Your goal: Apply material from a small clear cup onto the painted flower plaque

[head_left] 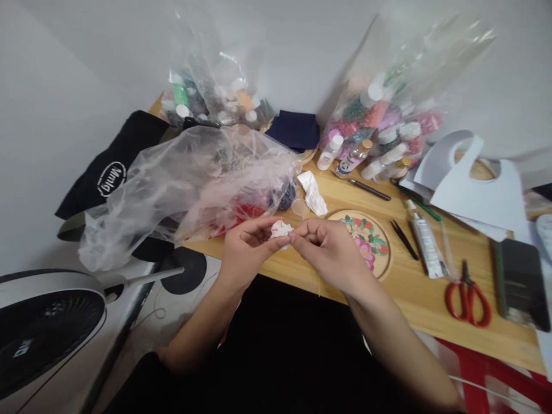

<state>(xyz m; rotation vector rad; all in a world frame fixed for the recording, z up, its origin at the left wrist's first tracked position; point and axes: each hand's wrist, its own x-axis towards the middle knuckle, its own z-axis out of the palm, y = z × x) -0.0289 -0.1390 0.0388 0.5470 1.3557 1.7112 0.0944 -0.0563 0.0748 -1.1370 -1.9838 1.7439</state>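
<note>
In front of my body, my left hand (245, 247) is closed, with thumb and fingers pinching a small crumpled white piece (281, 229), tissue-like, with pinkish-red marks. The fingertips of my right hand (330, 247) are pinched together at the right edge of that piece. A thin yellow strand (319, 286) hangs below my right hand; where it begins is hidden. Partly behind my right hand lies a round wooden plate (385, 265) decorated with red, pink and green flowers. Beyond my hands lie another crumpled white tissue (313, 194) and a small clear dish (299, 207).
Clear plastic bags (150, 172) cover the table's left side. Bottles (353, 158) and a bag of colourful jars (379, 109) stand behind. To the right lie tweezers (404, 240), a tube (426, 241), red-handled scissors (468, 302) and a phone (522, 282). A fan (47, 322) stands lower left.
</note>
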